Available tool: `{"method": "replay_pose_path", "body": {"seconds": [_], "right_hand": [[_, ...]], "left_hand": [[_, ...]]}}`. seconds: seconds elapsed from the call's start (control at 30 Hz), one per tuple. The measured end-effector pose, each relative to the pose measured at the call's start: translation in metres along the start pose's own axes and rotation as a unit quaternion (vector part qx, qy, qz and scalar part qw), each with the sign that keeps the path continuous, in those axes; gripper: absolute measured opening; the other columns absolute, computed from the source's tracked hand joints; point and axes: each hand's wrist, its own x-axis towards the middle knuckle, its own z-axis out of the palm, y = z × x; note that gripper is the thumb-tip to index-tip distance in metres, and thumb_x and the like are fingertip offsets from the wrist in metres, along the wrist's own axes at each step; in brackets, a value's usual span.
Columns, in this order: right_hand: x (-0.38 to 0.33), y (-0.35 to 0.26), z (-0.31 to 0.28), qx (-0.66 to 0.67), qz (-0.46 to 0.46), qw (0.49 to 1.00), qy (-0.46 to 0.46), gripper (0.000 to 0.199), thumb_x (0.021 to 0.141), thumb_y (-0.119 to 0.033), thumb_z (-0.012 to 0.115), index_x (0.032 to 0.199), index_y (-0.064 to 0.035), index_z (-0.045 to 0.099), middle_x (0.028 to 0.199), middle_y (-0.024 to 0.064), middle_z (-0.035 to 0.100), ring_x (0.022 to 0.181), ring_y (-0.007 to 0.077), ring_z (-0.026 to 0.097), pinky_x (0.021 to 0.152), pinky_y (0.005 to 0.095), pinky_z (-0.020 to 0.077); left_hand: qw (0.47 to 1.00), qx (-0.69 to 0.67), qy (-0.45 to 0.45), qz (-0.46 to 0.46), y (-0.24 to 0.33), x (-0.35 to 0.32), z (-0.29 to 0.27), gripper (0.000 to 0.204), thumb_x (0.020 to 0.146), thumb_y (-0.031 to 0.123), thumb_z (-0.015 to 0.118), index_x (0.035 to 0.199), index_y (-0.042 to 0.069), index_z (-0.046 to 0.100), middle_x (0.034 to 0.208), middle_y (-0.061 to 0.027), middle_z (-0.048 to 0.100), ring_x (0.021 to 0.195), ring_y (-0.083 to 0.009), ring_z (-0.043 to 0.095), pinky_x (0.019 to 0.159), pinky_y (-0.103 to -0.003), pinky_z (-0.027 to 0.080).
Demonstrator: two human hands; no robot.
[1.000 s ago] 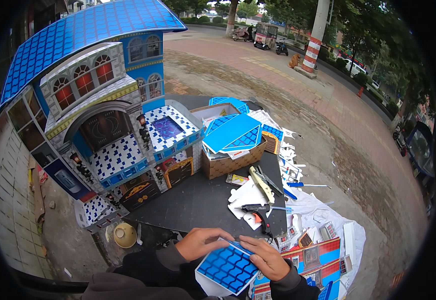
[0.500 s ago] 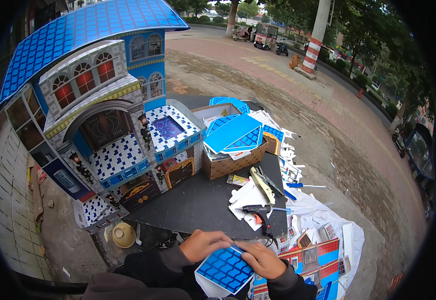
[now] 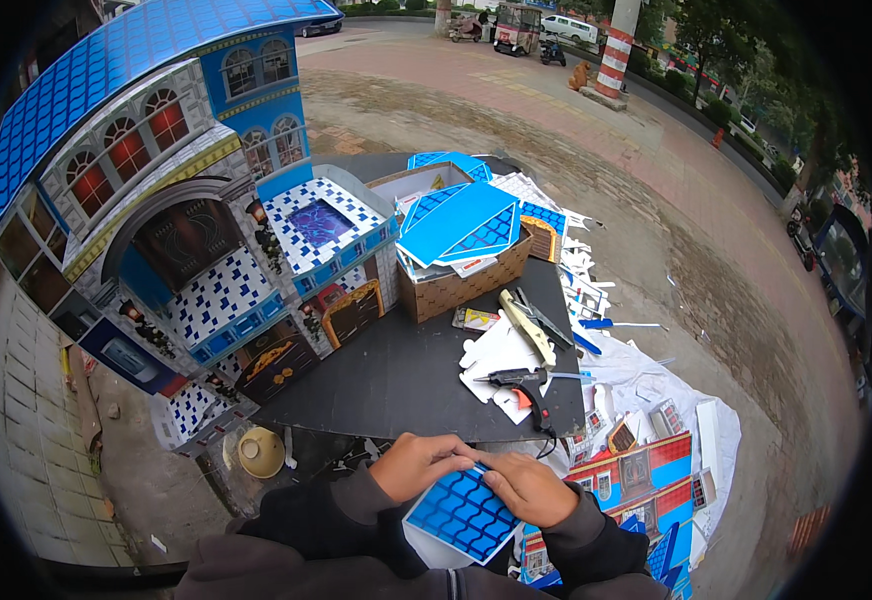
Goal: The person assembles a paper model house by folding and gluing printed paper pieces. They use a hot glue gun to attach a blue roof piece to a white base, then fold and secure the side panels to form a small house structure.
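A blue panel point(image 3: 463, 518) with a dark wavy roof-tile print and a white edge lies tilted over my lap. Its far edge is pinched by my left hand point(image 3: 419, 467), fingers bent, and by my right hand point(image 3: 530, 488), whose thumb rests on the printed face. The fingertips of both hands meet along that edge, partly hiding it. A white face shows under the panel's near left side. Beyond my hands, on the black table point(image 3: 386, 395), a black glue gun point(image 3: 528, 388) with an orange trigger lies on white board scraps point(image 3: 496, 355).
A large model house point(image 3: 196, 260) with a blue roof stands at the left. Behind the glue gun is a brown box point(image 3: 471, 288) of blue panels. A cutter knife point(image 3: 529, 325) lies nearby. Printed sheets point(image 3: 636, 480) sit at the right, and a bowl point(image 3: 261, 452) below the table.
The view has shifted, so the house and table sit further left and higher. Both hands keep their hold on the panel's far edge, fingers slightly closer together.
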Motion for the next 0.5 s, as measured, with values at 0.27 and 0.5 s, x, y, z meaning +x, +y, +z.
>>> {"method": "replay_pose_path", "body": {"seconds": [0.27, 0.5], "right_hand": [[-0.014, 0.023, 0.003, 0.130, -0.004, 0.991, -0.025, 0.051, 0.105, -0.021, 0.045, 0.150, 0.0014, 0.047, 0.140, 0.0262, 0.057, 0.129, 0.0408, 0.053, 0.112, 0.0465, 0.0385], [-0.012, 0.036, 0.006, 0.144, -0.016, 0.989, 0.021, 0.048, 0.103, -0.022, 0.049, 0.146, -0.0006, 0.053, 0.141, 0.0242, 0.059, 0.125, 0.0402, 0.058, 0.109, 0.0449, 0.0433]], "left_hand": [[1.000, -0.011, -0.004, -0.027, -0.009, 0.006, -0.002, 0.021, 0.102, 0.018, 0.068, 0.113, 0.001, 0.074, 0.097, -0.0111, 0.078, 0.093, -0.0159, 0.076, 0.082, -0.030, 0.058], [0.998, -0.034, 0.012, -0.050, -0.025, 0.012, -0.005, 0.021, 0.101, 0.015, 0.069, 0.112, -0.002, 0.074, 0.098, -0.0099, 0.078, 0.092, -0.0126, 0.073, 0.083, -0.028, 0.057]]}}
